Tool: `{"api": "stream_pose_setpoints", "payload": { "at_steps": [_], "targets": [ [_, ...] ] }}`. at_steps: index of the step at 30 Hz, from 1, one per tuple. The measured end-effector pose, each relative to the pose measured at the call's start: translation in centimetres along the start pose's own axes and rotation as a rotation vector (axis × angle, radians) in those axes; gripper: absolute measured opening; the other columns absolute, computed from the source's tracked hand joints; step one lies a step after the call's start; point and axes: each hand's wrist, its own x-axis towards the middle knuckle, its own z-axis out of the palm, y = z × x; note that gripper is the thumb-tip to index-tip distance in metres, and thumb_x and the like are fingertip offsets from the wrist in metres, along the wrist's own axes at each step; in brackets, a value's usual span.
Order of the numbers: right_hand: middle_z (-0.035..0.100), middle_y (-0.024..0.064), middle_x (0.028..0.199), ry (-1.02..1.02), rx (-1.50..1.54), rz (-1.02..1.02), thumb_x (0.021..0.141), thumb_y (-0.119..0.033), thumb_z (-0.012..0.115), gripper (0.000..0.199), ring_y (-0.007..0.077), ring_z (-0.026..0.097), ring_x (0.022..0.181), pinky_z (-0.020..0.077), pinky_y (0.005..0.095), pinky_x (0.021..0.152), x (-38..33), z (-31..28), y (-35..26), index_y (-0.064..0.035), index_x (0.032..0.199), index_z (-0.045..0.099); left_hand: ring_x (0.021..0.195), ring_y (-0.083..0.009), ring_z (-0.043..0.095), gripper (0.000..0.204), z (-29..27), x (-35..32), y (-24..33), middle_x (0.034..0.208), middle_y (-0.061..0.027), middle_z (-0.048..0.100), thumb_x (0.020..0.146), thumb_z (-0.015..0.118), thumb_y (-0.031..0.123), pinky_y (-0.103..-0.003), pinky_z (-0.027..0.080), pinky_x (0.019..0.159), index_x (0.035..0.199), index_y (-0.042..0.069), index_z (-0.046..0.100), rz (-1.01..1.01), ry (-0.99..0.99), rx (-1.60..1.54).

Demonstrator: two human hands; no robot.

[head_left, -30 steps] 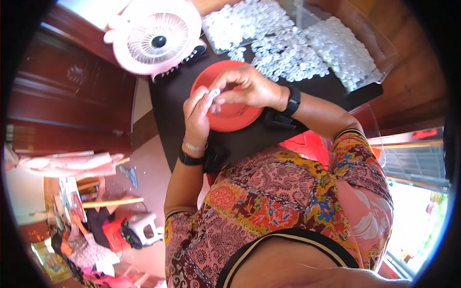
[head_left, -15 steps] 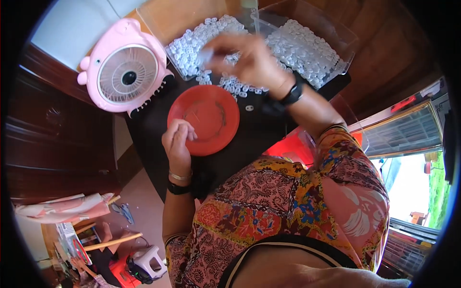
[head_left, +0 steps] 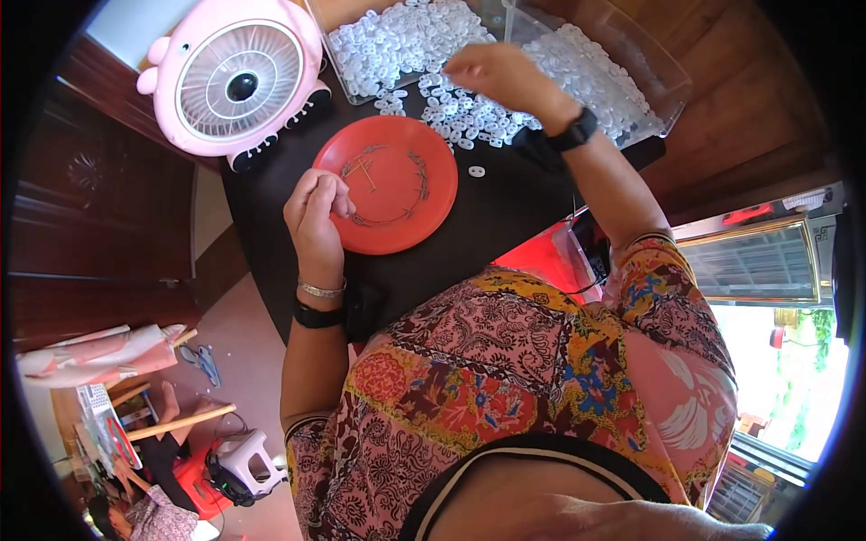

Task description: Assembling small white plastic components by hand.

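My left hand (head_left: 317,212) is at the left rim of a round red plate (head_left: 392,180), its fingers curled into a pinch. What it holds, if anything, is hidden. Thin wire-like pins (head_left: 419,176) lie in a rough ring on the plate, with a few loose ones near its upper left. Over the heap of small white two-holed oval pieces (head_left: 469,115) hovers my right hand (head_left: 510,79), fingers drawn together. Nothing shows clearly between them. A single white piece (head_left: 476,171) lies apart on the black tabletop (head_left: 505,203).
Behind the plate stand two clear bins full of white pieces, a left bin (head_left: 401,45) and a right bin (head_left: 600,77). A pink animal-shaped fan (head_left: 239,86) is at the far left. Blue scissors (head_left: 200,362) lie on the floor; another person (head_left: 149,514) is at lower left.
My right hand has drawn rightward from over the left bin to between the bins. My left hand stays by the plate. The whole view has shifted a little.
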Motion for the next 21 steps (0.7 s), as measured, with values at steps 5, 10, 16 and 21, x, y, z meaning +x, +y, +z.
{"api": "stream_pose_setpoints", "payload": {
  "at_steps": [5,10,16,21],
  "targets": [
    [0.066,0.0102,0.081,-0.308,-0.22,-0.019,0.077,-0.029,0.06,0.021,0.0304,0.063,0.081,0.0494,0.0424,0.071,0.7,5.7,1.5,-0.0118,0.086,0.068,0.057,-0.0108,0.045,0.024,-0.1,0.2,-0.5,0.062,-0.0018,0.046,0.092,0.044,0.015,-0.024,0.037,0.057,0.073,0.001,0.052,-0.049,-0.003,0.005],
    [0.065,0.0101,0.079,-0.33,-0.24,-0.056,0.077,-0.023,0.059,0.015,0.0308,0.063,0.08,0.0492,0.0428,0.069,1.3,7.2,1.2,-0.0118,0.083,0.068,0.055,-0.0077,0.044,0.02,-0.7,0.3,-0.9,0.064,-0.0006,0.048,0.091,0.049,0.011,-0.023,0.039,0.054,0.075,0.001,0.055,-0.074,0.0,-0.035],
    [0.065,0.0079,0.077,-0.205,-0.094,0.015,0.083,-0.02,0.062,0.013,0.0219,0.062,0.07,0.049,0.0329,0.065,0.6,6.0,1.1,-0.0076,0.087,0.064,0.055,-0.0064,0.043,0.02,-0.4,0.0,-0.8,0.066,0.0,0.049,0.091,0.049,0.012,-0.022,0.038,0.053,0.075,0.001,0.055,-0.081,0.008,-0.026],
    [0.064,0.0,0.081,-0.338,0.683,0.212,0.087,-0.015,0.064,0.016,0.005,0.056,0.074,0.0459,0.02,0.067,0.7,4.4,-3.8,-0.0007,0.095,0.065,0.055,-0.0059,0.043,0.019,-0.5,0.1,-0.9,0.065,0.0005,0.05,0.09,0.05,0.012,-0.021,0.036,0.051,0.077,0.001,0.056,-0.123,-0.014,0.013]
  ]
}}
